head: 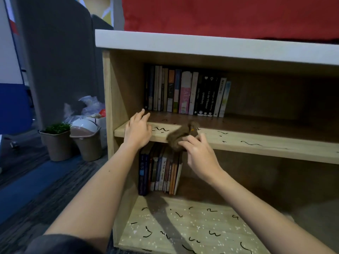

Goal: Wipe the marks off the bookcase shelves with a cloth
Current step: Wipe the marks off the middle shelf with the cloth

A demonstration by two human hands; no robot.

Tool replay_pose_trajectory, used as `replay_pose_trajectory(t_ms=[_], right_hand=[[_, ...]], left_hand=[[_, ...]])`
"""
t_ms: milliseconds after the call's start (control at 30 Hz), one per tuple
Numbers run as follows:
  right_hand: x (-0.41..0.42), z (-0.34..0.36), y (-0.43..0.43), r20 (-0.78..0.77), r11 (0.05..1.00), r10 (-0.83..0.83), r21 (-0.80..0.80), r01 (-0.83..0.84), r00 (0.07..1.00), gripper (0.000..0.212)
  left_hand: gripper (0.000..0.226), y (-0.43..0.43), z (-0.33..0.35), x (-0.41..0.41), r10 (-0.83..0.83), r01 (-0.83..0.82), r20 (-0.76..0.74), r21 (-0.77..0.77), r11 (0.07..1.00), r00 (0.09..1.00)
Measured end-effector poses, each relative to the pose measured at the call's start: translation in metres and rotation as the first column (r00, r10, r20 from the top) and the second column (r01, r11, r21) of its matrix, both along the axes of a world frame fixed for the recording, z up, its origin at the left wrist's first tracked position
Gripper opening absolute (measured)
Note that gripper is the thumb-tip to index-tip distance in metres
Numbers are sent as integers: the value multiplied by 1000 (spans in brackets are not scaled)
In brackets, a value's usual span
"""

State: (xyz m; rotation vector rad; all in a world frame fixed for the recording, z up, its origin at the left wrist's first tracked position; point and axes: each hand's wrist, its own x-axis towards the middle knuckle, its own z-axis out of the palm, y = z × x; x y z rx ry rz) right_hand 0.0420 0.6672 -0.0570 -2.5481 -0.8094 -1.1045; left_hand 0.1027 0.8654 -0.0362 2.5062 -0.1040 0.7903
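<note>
A light wooden bookcase has a middle shelf (256, 143) and a bottom shelf (192, 224), both scribbled with black marks. A crumpled brown cloth (183, 135) lies over the front edge of the middle shelf, and my right hand (199, 153) grips it from the near side. My left hand (138, 130) rests on the left end of the same shelf, fingers spread and relaxed, just left of a squiggle. Rows of books stand on the middle shelf (185, 91) and on the bottom shelf (160, 171).
Left of the bookcase on the carpet stand a potted plant (56, 141) and a small lidded bin (87, 139), with plastic bags (88, 107) behind them. A grey partition (58, 61) rises at the left. A red cushion (229, 15) lies on the bookcase top.
</note>
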Motion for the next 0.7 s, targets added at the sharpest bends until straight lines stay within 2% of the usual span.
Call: replay_pose_trajectory(t_ms=[67,167,333,433,500,700], right_hand=[[-5,12,-3,-21,996,83,44,-82,996,32],[5,39,-5,95,988,85,124,-97,992,29],[82,68,-8,-122,989,-80,112,94,989,29],[148,96,-6,-353,956,-217,114,272,910,30],[181,103,1,-435,938,-275,75,339,857,29],[235,100,48,-345,987,-151,-104,123,926,27]], left_hand=[[47,-3,0,7,5,-5,-3,4,1000,1000],[46,-2,7,19,55,-55,7,0,999,998],[45,14,11,29,128,-122,113,-65,990,985],[45,15,10,31,143,-116,196,-146,983,970],[46,13,10,32,146,-113,201,-163,980,969],[47,17,7,39,192,-160,198,-166,973,961]])
